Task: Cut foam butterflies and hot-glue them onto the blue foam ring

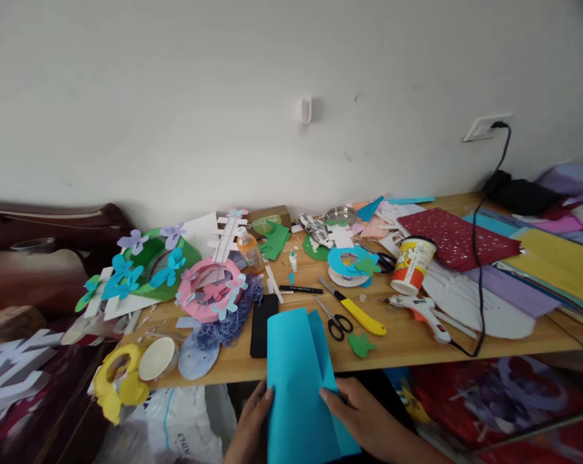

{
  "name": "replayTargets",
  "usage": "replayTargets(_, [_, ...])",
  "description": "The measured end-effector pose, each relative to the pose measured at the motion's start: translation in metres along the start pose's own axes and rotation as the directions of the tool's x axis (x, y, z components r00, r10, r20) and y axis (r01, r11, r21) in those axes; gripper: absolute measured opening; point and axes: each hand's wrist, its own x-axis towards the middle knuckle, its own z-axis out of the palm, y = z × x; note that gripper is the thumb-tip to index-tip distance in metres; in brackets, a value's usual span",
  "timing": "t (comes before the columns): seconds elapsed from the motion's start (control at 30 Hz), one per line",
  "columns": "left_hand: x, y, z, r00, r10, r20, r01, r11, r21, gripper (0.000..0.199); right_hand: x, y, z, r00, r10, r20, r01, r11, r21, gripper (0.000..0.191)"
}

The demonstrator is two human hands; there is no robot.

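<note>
A folded sheet of blue paper (294, 386) is held upright in front of the table's near edge. My left hand (252, 415) grips its left edge, the thumb on the front face. On the other side my right hand (356, 409) pinches the right flap, which stands slightly apart from the main fold. Just beyond the paper lie a black phone (265, 326), small black-handled scissors (337, 321) and a yellow-handled utility knife (359, 312). A green paper cutout (361, 345) rests near the table edge, and a black marker (301, 289) lies farther back.
A white glue gun (424, 314) is corded to the wall socket (489, 127). Behind it stands a paper cup (411, 265). Paper wreaths, including a pink ring (211, 290), purple yarn (236, 322) and an orange bottle (249, 250) crowd the left. Red glittery sheets (455, 238) cover the right.
</note>
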Motion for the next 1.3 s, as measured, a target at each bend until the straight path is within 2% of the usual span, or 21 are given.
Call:
replayTargets(0.13, [0.003,-0.001,0.008,1.0,0.031,0.001,-0.031,0.999,-0.04,0.072,-0.002,-0.001,-0.005,0.999,-0.036,-0.03,0.035,0.999,-0.035,0.056])
replayTargets(0.3, [0.011,-0.003,0.011,0.992,0.123,0.02,-0.124,0.992,0.033,0.077,0.001,-0.004,-0.008,0.985,-0.047,-0.165,0.041,0.998,-0.04,0.053])
replayTargets(0.43, [0.012,-0.002,0.015,0.988,0.153,-0.004,-0.152,0.987,0.054,0.081,-0.001,-0.003,-0.011,0.987,-0.007,-0.159,0.001,0.999,-0.035,0.053])
replayTargets(0.63, [0.01,0.009,0.028,0.984,0.171,-0.052,-0.161,0.975,0.156,0.07,0.0,0.004,-0.012,0.98,-0.061,-0.187,0.065,0.998,0.014,0.046])
replayTargets(0.83, [0.009,0.008,0.034,0.976,0.216,-0.032,-0.2,0.94,0.276,0.072,0.014,0.004,-0.033,0.918,-0.099,-0.384,0.129,0.99,0.052,0.043])
replayTargets(0.97, [0.009,0.004,0.032,0.98,0.197,-0.026,-0.179,0.929,0.324,0.071,0.021,-0.005,-0.051,0.889,-0.099,-0.447,0.164,0.981,0.108,0.04])
replayTargets(1.1, [0.006,0.002,0.035,0.98,0.198,-0.014,-0.184,0.932,0.313,0.067,0.024,-0.014,-0.058,0.883,-0.1,-0.459,0.152,0.985,0.077,0.04])
replayTargets(1.3, [0.004,0.001,0.04,0.977,0.215,0.008,-0.208,0.935,0.286,0.069,0.026,-0.015,-0.057,0.879,-0.104,-0.465,0.159,0.984,0.081,0.042])
